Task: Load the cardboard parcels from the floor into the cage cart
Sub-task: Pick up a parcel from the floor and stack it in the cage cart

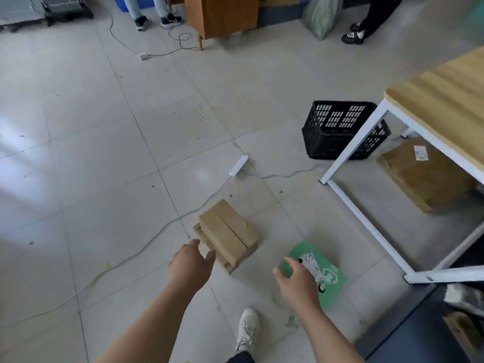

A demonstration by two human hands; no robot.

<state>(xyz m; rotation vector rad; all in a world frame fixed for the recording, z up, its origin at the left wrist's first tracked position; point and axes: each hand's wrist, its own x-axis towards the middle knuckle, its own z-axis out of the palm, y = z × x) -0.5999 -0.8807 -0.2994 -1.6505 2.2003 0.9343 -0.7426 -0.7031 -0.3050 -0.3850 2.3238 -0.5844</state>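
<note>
A small stack of brown cardboard parcels (227,234) lies on the tiled floor just ahead of me. My left hand (190,260) is open, its fingertips right at the stack's near left corner. A flat green parcel (328,277) with a white label lies on the floor to the right. My right hand (296,280) hovers open over its near left edge and holds nothing. A larger cardboard box (421,174) sits under the table at right. No cage cart is in view.
A wooden-topped table (442,100) with white legs stands at right, a black plastic crate (340,129) beside it. A white power strip (238,165) and its cable cross the floor by the parcels. My white shoe (247,327) is below. People's legs (152,11) stand far back.
</note>
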